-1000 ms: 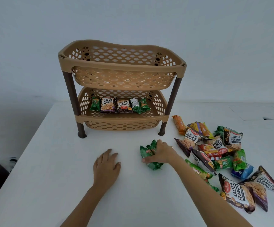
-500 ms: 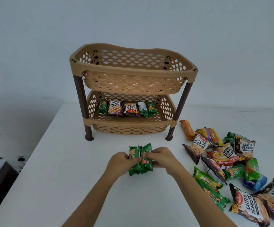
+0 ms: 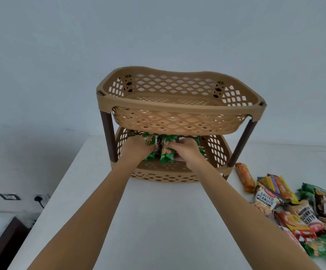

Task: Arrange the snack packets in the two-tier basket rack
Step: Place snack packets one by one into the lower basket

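The person is holding green snack packets (image 3: pixel 167 152) inside the lower basket (image 3: pixel 215 152), the left hand (image 3: pixel 136 148) and the right hand (image 3: pixel 185 150) each gripping them. The upper basket (image 3: pixel 177 112) is looking empty, and many packets (image 3: pixel 287 209) are waiting on the table (image 3: pixel 158 221).

A white surface (image 3: pixel 158 221) fills the lower middle of the view, its left edge running diagonally from the lower left up toward the centre. Behind it stands a plain pale grey-blue wall (image 3: pixel 158 32). Low on the left of that wall sits a dark switch plate (image 3: pixel 9 196) with a black plug (image 3: pixel 38 198) and its cord just beside it, and at the bottom left corner shows part of a dark brown piece of furniture (image 3: pixel 0 248) with something white lying on top.
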`<state>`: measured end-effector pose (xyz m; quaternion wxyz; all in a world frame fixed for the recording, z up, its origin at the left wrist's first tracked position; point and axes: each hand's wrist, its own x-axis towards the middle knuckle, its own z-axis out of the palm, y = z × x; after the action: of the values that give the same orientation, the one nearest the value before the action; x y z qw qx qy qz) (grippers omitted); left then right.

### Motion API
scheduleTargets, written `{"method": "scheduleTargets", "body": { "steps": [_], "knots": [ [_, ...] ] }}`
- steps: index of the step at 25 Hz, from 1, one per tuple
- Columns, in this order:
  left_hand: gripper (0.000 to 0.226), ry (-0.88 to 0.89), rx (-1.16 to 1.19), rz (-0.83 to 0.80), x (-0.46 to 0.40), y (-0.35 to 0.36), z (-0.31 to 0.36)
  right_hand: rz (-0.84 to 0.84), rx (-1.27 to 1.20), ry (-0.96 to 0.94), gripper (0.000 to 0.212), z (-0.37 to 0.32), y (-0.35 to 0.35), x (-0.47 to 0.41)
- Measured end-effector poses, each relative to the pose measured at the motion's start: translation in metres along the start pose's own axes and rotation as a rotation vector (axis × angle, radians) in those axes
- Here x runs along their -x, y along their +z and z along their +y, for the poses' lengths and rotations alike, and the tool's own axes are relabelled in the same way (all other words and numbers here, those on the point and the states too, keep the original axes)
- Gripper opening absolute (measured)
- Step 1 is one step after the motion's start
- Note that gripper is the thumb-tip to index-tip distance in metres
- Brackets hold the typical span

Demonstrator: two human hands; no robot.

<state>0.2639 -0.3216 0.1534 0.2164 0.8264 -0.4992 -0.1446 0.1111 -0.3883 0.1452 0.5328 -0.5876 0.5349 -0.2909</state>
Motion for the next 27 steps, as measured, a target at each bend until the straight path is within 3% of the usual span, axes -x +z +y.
{"method": "scheduleTargets", "body": {
  "steps": [4,9,13,18,23,25,27],
  "knots": [
    [0.035,-0.090,-0.417,-0.179,-0.032,0.021,-0.017,-0.079,0.370,0.097,0.046,0.016,0.026,-0.037],
    [0.038,-0.162,-0.584,-0.236,-0.044,0.037,-0.035,-0.267,0.304,0.224,0.054,0.024,0.052,-0.050],
    [0.050,-0.173,-0.619,-0.266,-0.046,0.039,-0.036,-0.314,0.409,0.194,0.066,0.024,0.069,-0.053],
    [0.049,-0.175,-0.549,-0.345,-0.042,0.029,-0.033,-0.346,0.544,0.127,0.030,0.026,0.070,-0.055],
    [0.020,-0.079,-0.596,-0.118,-0.014,0.019,-0.015,-0.277,0.478,0.095,0.032,0.023,0.052,-0.039],
    [0.019,0.025,-0.512,0.063,0.007,0.015,-0.007,-0.191,0.465,-0.035,0.020,0.020,0.038,-0.026],
    [0.023,0.257,-0.314,0.322,0.038,0.019,-0.004,-0.046,0.439,-0.247,0.012,0.018,0.024,-0.005]
  ]
}}
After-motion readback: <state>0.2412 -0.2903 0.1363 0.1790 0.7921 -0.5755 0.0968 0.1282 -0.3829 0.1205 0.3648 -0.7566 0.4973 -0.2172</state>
